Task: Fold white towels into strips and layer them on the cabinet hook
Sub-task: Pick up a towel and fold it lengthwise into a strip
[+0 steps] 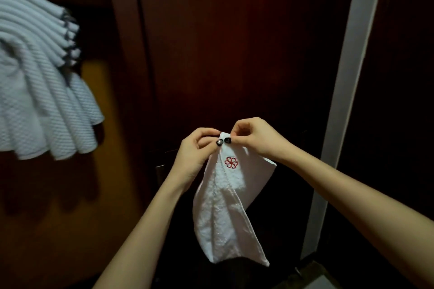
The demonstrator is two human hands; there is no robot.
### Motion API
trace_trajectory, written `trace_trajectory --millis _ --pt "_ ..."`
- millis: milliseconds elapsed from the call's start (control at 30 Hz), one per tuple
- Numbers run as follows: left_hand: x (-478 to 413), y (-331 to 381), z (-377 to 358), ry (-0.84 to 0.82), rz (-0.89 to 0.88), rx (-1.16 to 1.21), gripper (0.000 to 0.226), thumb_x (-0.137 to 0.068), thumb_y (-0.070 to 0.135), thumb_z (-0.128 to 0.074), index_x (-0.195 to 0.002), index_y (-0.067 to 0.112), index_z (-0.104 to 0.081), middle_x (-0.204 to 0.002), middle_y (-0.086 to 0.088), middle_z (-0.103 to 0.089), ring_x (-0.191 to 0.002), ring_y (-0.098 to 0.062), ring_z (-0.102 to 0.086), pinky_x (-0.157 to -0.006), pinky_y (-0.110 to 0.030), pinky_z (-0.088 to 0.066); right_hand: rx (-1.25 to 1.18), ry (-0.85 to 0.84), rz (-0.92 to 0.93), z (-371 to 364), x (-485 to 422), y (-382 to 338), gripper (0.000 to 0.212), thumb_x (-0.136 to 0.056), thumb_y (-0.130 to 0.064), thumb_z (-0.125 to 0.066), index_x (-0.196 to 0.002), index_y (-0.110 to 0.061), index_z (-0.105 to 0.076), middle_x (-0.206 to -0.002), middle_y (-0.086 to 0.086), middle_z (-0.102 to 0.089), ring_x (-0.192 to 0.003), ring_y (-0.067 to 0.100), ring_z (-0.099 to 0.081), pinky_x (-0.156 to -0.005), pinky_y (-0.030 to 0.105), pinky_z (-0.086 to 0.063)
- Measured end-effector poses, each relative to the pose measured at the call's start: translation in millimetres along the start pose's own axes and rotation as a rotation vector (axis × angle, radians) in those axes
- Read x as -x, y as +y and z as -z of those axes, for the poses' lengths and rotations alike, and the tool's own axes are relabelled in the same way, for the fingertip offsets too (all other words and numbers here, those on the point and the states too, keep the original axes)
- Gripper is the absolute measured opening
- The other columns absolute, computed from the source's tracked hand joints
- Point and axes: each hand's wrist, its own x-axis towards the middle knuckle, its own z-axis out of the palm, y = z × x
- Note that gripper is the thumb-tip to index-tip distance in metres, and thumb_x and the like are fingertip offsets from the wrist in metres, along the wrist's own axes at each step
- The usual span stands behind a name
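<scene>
A white towel (225,209) with a red flower emblem hangs in front of the dark cabinet door. My left hand (198,150) and my right hand (253,137) pinch its top corner together, thumbs side by side, and the cloth droops below them in loose folds. At the upper left, several folded white towels (40,77) hang layered one over another. The hook that carries them is hidden under the cloth.
A dark red wooden cabinet door (234,42) fills the middle. A pale vertical frame strip (347,91) runs down the right side. A yellowish panel (103,148) shows behind the hanging towels at the left.
</scene>
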Motion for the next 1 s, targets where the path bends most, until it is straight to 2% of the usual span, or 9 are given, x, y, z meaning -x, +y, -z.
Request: trace_trajectory --millis 200,333,433,500,633,700,833,900,1000 --pt "58.1 19.5 51.4 0.113 -0.030 -0.137 0.020 -0.084 0.001 -0.072 -0.091 0.012 -0.058 -0.088 -0.015 -0.072 -0.083 -0.018 -0.070 -0.076 -0.027 -0.056 -0.008 0.008 0.073 -58.5 11.9 -46.8 0.022 -0.085 -0.019 -0.072 -0.067 -0.025 -0.062 -0.066 -0.010 -0.064 -0.060 -0.006 -0.057 -0.060 0.014 -0.043" --pt "91.2 13.4 76.4 0.189 -0.112 -0.240 0.024 -0.081 -0.002 -0.073 -0.079 0.017 -0.058 -0.074 0.007 -0.068 -0.077 -0.008 -0.066 -0.070 -0.021 -0.053 -0.035 -0.049 0.065 -87.9 25.1 -69.0 0.019 -0.087 -0.025 -0.072 -0.070 -0.019 -0.065 -0.067 -0.007 -0.066 -0.060 -0.001 -0.059 -0.058 0.014 -0.044" --pt "113.8 6.8 90.2 0.279 -0.187 -0.279 0.032 -0.078 -0.007 -0.069 -0.072 0.022 -0.058 -0.071 0.012 -0.063 -0.073 -0.004 -0.060 -0.069 -0.018 -0.050 -0.065 -0.072 0.049 -102.0 42.4 -72.6 0.028 -0.088 -0.039 -0.068 -0.067 -0.021 -0.064 -0.061 -0.010 -0.065 -0.054 -0.003 -0.057 -0.051 0.012 -0.041" --pt "125.8 5.4 103.1 0.347 -0.218 -0.267 0.034 -0.077 -0.011 -0.067 -0.073 0.021 -0.058 -0.071 0.015 -0.063 -0.072 -0.001 -0.059 -0.068 -0.016 -0.048 -0.062 -0.098 0.046 -111.2 55.6 -66.7 0.027 -0.084 -0.045 -0.069 -0.070 -0.023 -0.065 -0.068 -0.009 -0.067 -0.061 -0.004 -0.057 -0.054 0.014 -0.042" --pt "145.8 2.9 137.0 0.471 -0.173 -0.218 0.033 -0.078 -0.017 -0.063 -0.075 0.016 -0.058 -0.069 0.017 -0.062 -0.070 0.003 -0.058 -0.066 -0.012 -0.046 -0.004 -0.223 -0.061 -140.5 70.2 -51.3 0.027 -0.082 -0.035 -0.076 -0.067 -0.016 -0.063 -0.060 -0.010 -0.058 -0.053 0.000 -0.048 -0.049 0.016 -0.033" --pt "161.2 0.6 154.8 0.498 -0.128 -0.303 0.034 -0.079 -0.016 -0.061 -0.073 0.017 -0.060 -0.070 0.016 -0.064 -0.071 0.004 -0.059 -0.068 -0.011 -0.046 0.041 -0.217 -0.075 -152.7 68.0 -53.0 0.029 -0.082 -0.032 -0.076 -0.070 -0.009 -0.064 -0.065 0.000 -0.060 -0.056 0.004 -0.048 -0.052 0.022 -0.035" --pt "192.5 -13.6 178.5 0.599 -0.068 -0.365 0.037 -0.082 -0.013 -0.060 -0.069 0.021 -0.067 -0.073 0.017 -0.069 -0.076 0.005 -0.061 -0.071 -0.008 -0.047 -0.156 -0.150 0.085 -160.0 57.8 -69.8 0.029 -0.080 -0.032 -0.076 -0.065 -0.022 -0.054 -0.063 -0.007 -0.053 -0.056 0.000 -0.047 -0.052 0.017 -0.036" --pt "196.2 -21.4 173.2 0.683 -0.012 -0.381 0.034 -0.083 -0.011 -0.063 -0.072 0.021 -0.070 -0.074 0.013 -0.070 -0.076 0.007 -0.063 -0.071 -0.006 -0.046 -0.207 -0.163 0.078 -167.4 50.5 -77.4 0.025 -0.082 -0.026 -0.076 -0.069 -0.021 -0.055 -0.067 -0.009 -0.055 -0.061 0.002 -0.051 -0.056 0.019 -0.039" --pt "199.6 -31.3 163.7 0.719 -0.005 -0.404 0.029 -0.084 -0.011 -0.062 -0.075 0.015 -0.071 -0.080 0.005 -0.069 -0.076 0.008 -0.062 -0.071 -0.005 -0.045 -0.176 -0.114 -0.022 -179.6 46.5 -78.6 0.015 -0.083 -0.016 -0.074 -0.090 -0.016 -0.060 -0.081 -0.009 -0.059 -0.071 0.008 -0.054 -0.061 0.025 -0.043"
